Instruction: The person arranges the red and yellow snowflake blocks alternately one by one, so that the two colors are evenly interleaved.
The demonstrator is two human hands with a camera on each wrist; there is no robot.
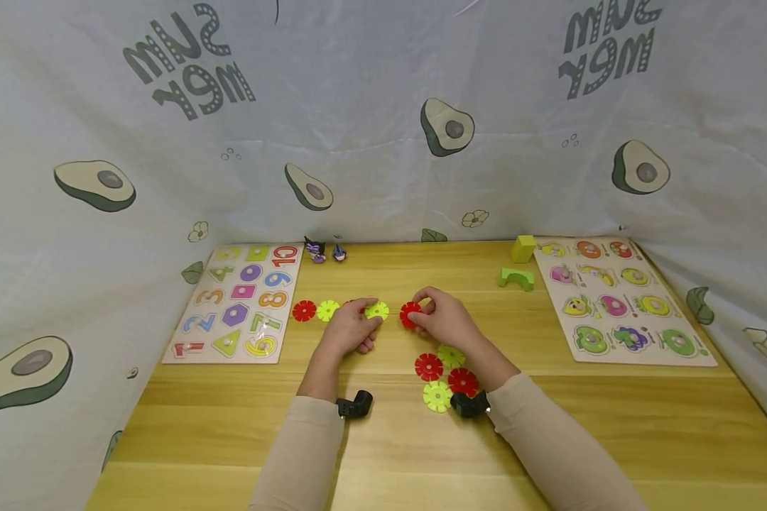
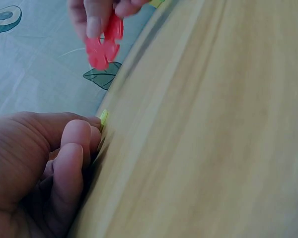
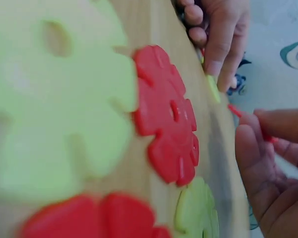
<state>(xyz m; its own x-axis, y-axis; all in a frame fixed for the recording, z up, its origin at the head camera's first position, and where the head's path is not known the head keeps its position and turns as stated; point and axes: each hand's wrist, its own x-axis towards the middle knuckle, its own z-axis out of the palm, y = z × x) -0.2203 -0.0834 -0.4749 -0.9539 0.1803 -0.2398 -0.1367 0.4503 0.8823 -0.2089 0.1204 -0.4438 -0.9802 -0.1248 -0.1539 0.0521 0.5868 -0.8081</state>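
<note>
My left hand (image 1: pixel 350 328) pinches a yellow-green notched disc (image 1: pixel 377 310) at the right end of a row on the table. That row also holds a red disc (image 1: pixel 303 310), another yellow-green disc (image 1: pixel 327 310) and a red one mostly hidden behind the left fingers. Between thumb and fingers, my right hand (image 1: pixel 444 319) holds a red notched disc (image 1: pixel 410 315), tilted up and apart from the row's end. In the left wrist view this red disc (image 2: pixel 103 47) shows beyond the left hand (image 2: pixel 44 163). The right wrist view shows it nearly edge-on.
Loose red discs (image 1: pixel 429 367) and yellow-green discs (image 1: pixel 437 396) lie near the right forearm. A number puzzle board (image 1: pixel 233 305) is at left, a fruit puzzle board (image 1: pixel 623 301) at right. Small figurines (image 1: pixel 316 250), a yellow block (image 1: pixel 523 249) and a green arch block (image 1: pixel 515 278) stand at the back.
</note>
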